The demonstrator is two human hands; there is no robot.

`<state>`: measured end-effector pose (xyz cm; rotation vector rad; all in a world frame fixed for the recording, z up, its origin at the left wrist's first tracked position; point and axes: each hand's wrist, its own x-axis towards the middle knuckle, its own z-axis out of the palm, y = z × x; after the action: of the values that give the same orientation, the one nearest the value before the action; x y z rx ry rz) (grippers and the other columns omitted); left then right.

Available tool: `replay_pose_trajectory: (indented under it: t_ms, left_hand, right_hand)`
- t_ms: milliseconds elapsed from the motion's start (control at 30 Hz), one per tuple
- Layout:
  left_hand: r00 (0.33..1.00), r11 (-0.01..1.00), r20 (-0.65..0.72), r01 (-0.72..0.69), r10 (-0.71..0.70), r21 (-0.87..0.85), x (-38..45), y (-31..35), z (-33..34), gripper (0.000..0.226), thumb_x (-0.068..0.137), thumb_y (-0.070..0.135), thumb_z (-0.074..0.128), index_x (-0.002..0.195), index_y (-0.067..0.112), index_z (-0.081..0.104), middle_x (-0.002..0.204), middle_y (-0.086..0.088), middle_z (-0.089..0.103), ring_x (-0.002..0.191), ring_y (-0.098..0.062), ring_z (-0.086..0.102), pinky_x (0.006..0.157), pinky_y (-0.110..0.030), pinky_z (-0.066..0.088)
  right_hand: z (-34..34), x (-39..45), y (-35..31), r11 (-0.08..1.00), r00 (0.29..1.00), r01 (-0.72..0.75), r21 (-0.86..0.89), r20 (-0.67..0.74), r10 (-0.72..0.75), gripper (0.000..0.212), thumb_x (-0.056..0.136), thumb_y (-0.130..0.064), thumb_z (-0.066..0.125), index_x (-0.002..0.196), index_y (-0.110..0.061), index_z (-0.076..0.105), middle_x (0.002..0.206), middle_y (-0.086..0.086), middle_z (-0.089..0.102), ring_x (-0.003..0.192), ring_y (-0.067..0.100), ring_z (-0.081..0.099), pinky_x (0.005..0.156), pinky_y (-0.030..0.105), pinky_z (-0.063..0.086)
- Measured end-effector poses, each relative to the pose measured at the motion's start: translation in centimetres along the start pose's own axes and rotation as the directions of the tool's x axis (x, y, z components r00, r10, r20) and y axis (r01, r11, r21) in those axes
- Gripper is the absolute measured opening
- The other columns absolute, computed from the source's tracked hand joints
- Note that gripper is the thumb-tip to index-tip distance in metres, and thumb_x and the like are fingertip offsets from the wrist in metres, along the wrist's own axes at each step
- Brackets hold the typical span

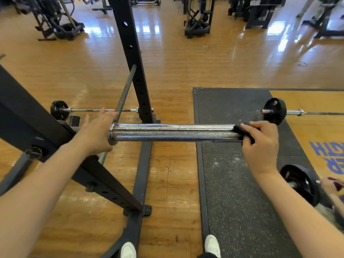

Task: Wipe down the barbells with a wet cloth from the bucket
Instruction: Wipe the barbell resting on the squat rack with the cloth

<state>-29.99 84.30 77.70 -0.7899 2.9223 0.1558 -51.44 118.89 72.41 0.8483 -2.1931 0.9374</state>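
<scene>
Gripping cloth (243,134) on barbell (175,134), R hand (260,146)

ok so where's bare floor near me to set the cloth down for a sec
Bare wood floor lies under the chrome sleeve, between the rack base rail and the black rubber mat. The mat near your right shoe is open too. It is crowded at far right around the plated barbell, and at left among the rack struts.

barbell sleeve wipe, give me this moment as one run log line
step: wiping barbell sleeve | right hand: grips dark cloth at sleeve's outer end | left hand: open, resting at sleeve collar | bucket: not in view
</scene>
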Motion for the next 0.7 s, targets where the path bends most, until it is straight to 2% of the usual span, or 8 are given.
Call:
replay_pose_trajectory:
  t_ms: [67, 133, 300, 367, 467, 567, 700]
  left_hand:
    - [1.0, 1.0, -0.001, -0.004, 0.004, -0.002, 0.0, -0.1, 0.0, 0.102, 0.071, 0.014, 0.077, 0.15, 0.016, 0.013, 0.159, -0.001, 0.01, 0.146, -0.019, -0.004, 0.115, -0.049, -0.003]
    - [1.0, 1.0, -0.001, -0.005, 0.005, 0.002, 0.0, -0.1, -0.1, 0.102, 0.071, 0.015, 0.076, 0.151, 0.016, 0.012, 0.159, -0.001, 0.009, 0.146, -0.019, -0.004, 0.115, -0.049, -0.003]
    - [0.999, 0.999, 0.051, 0.001, -0.003, 0.04, 0.3, -0.1, -0.5, 0.104, 0.07, 0.017, 0.078, 0.15, 0.014, 0.012, 0.158, -0.003, 0.012, 0.146, -0.02, -0.002, 0.115, -0.05, -0.001]
    - [0.998, 0.998, 0.071, 0.0, -0.004, 0.059, 0.3, 0.0, -0.7, 0.104, 0.071, 0.018, 0.078, 0.15, 0.014, 0.011, 0.158, -0.004, 0.013, 0.146, -0.02, -0.001, 0.115, -0.05, -0.001]
    - [0.997, 0.999, 0.071, 0.008, -0.012, 0.049, 0.2, 0.1, -0.6, 0.103, 0.071, 0.018, 0.078, 0.15, 0.014, 0.011, 0.158, -0.004, 0.013, 0.146, -0.02, -0.002, 0.116, -0.05, -0.001]
    - [0.997, 0.999, 0.075, 0.008, -0.011, 0.042, 0.1, 0.3, -0.8, 0.103, 0.072, 0.017, 0.077, 0.15, 0.014, 0.011, 0.158, -0.002, 0.014, 0.146, -0.02, -0.002, 0.115, -0.05, -0.002]
    - [0.994, 0.998, 0.106, 0.011, -0.017, 0.055, 0.1, 0.6, -1.2, 0.102, 0.073, 0.019, 0.077, 0.15, 0.014, 0.01, 0.158, -0.001, 0.013, 0.146, -0.02, -0.002, 0.115, -0.051, -0.001]
  right_hand:
    - [-0.4, -1.4, 0.7, 0.996, 0.996, 0.084, 0.003, 0.01, -0.084, 0.026, 0.081, 0.001, 0.049, 0.096, 0.006, 0.07, 0.087, 0.019, 0.06, 0.088, 0.028, 0.047, 0.083, 0.029, 0.039]
    - [-0.9, -2.8, 1.1, 0.994, 0.994, 0.105, 0.003, 0.019, -0.105, 0.029, 0.081, -0.001, 0.046, 0.093, 0.008, 0.07, 0.087, 0.019, 0.061, 0.088, 0.027, 0.046, 0.085, 0.024, 0.037]
    - [-0.7, -1.6, 0.0, 0.999, 1.0, 0.0, 0.032, -0.025, 0.001, 0.026, 0.078, 0.001, 0.05, 0.093, 0.004, 0.071, 0.085, 0.017, 0.062, 0.086, 0.024, 0.046, 0.08, 0.018, 0.034]
    - [-0.1, -0.6, -0.5, 0.999, 0.999, -0.002, 0.037, -0.038, 0.003, 0.025, 0.08, 0.001, 0.051, 0.094, 0.004, 0.071, 0.086, 0.016, 0.062, 0.087, 0.024, 0.046, 0.081, 0.024, 0.037]
    - [0.3, -1.2, -0.3, 0.996, 0.997, 0.076, 0.038, 0.004, -0.076, 0.026, 0.081, -0.001, 0.05, 0.096, 0.003, 0.071, 0.088, 0.016, 0.062, 0.089, 0.025, 0.047, 0.078, 0.037, 0.045]
    - [-0.3, -2.8, 0.6, 0.992, 0.993, 0.12, 0.032, 0.017, -0.121, 0.028, 0.078, 0.001, 0.049, 0.094, 0.003, 0.072, 0.088, 0.017, 0.063, 0.089, 0.026, 0.047, 0.083, 0.028, 0.041]
    - [-0.6, -1.4, 0.0, 0.998, 1.0, -0.001, 0.059, -0.018, 0.002, 0.027, 0.079, -0.001, 0.049, 0.093, 0.003, 0.072, 0.087, 0.017, 0.062, 0.087, 0.024, 0.047, 0.081, 0.016, 0.035]
